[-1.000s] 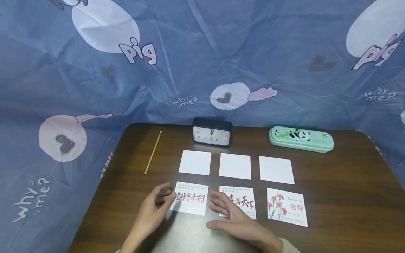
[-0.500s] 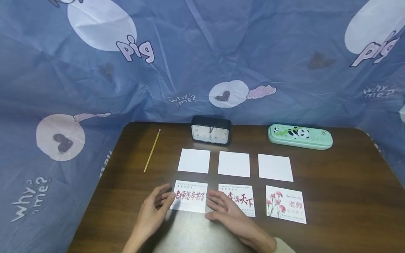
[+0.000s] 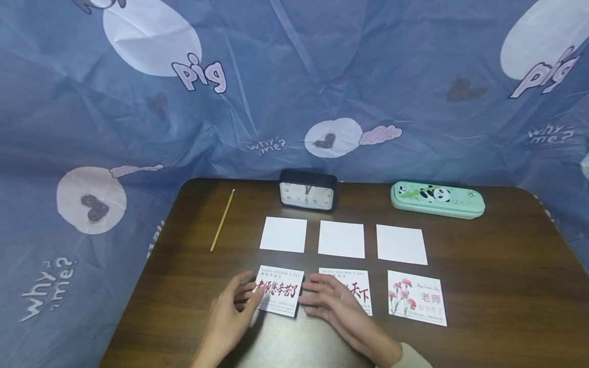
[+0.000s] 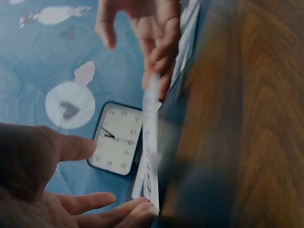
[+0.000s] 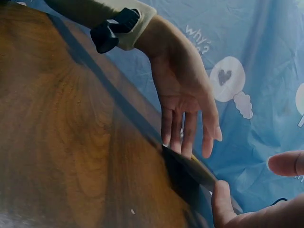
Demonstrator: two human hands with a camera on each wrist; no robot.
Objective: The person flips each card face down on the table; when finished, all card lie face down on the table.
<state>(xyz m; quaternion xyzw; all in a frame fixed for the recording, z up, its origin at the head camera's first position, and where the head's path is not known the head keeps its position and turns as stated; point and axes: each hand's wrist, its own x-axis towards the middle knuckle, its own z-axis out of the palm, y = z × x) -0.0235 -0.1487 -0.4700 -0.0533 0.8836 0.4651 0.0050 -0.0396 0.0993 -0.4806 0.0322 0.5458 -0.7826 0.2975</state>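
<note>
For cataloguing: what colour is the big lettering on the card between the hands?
Dark red lettering, clearest in the head view.

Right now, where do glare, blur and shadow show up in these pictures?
Head view: pale glare on the table, bottom centre; left wrist view: the tilted card looks blurred, its print unreadable, while the clock is sharper; right wrist view: a dark shadow below that card.

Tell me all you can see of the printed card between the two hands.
The printed card is white, roughly square and thin like stiff paper, printed side up. Red Chinese characters cross its middle, with small print above and below. It is at the nearer row's left end. Fingers of the left hand touch its left edge, those of the right hand its right edge; the wrist views suggest it is raised off the table.
</note>
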